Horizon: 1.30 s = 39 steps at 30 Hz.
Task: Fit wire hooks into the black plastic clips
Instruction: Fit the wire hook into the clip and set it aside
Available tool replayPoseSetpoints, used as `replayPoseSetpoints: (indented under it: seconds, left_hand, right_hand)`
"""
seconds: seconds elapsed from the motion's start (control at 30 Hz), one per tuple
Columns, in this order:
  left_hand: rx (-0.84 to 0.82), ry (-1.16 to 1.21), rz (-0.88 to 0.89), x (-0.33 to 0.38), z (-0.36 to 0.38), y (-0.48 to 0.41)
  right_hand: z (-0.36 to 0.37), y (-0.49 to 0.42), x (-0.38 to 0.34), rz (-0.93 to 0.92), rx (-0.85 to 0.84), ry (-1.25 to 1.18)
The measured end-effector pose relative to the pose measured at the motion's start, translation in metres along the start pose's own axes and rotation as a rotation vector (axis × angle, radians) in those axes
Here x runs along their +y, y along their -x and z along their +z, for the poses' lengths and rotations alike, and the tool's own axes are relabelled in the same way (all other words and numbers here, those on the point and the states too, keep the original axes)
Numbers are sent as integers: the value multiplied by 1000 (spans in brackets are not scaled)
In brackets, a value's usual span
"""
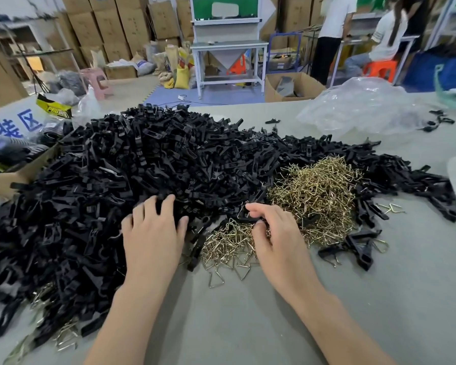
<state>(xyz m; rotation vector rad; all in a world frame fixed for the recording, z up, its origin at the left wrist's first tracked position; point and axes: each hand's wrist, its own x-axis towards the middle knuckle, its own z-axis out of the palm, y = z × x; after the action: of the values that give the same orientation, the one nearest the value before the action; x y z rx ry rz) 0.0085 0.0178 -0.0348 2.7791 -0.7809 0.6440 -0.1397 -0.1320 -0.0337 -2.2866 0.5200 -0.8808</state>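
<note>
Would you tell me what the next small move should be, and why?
Probably close the left hand on one clip from the black clip pile: its fingers lie spread there gripping nothing, while the right hand seems to pinch a wire hook.

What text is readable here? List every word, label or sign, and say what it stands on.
"装区": large blue characters on the white sign at the left edge; further characters below and to the left are cut off.
Yellow-and-black package: dark lettering, too blurred to read.
Yellow sack on the floor: print too small to read.
Cardboard boxes at the back: no legible print.
</note>
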Motion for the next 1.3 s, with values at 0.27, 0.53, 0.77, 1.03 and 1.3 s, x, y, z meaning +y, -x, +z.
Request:
replayPoseSetpoints:
  seconds: [0.27,0.53,0.77,1.03,1.3]
  left_hand:
    - [81,108,23,-1,-2,3]
    - [147,415,-26,4,-12,1]
    - [185,615,-106,1,-15,1]
    - [303,983,-74,18,-29,9]
    - [-160,1609,-171,70,-31,29]
  right_hand:
    - [1,-1,2,26,2,-30]
    - [0,-1,2,36,1,-69]
    - [-1,-1,3,62,23,-124]
    - [-10,-3,-2,128,37,-426]
    - [-7,-4,-11,186,-184,-743]
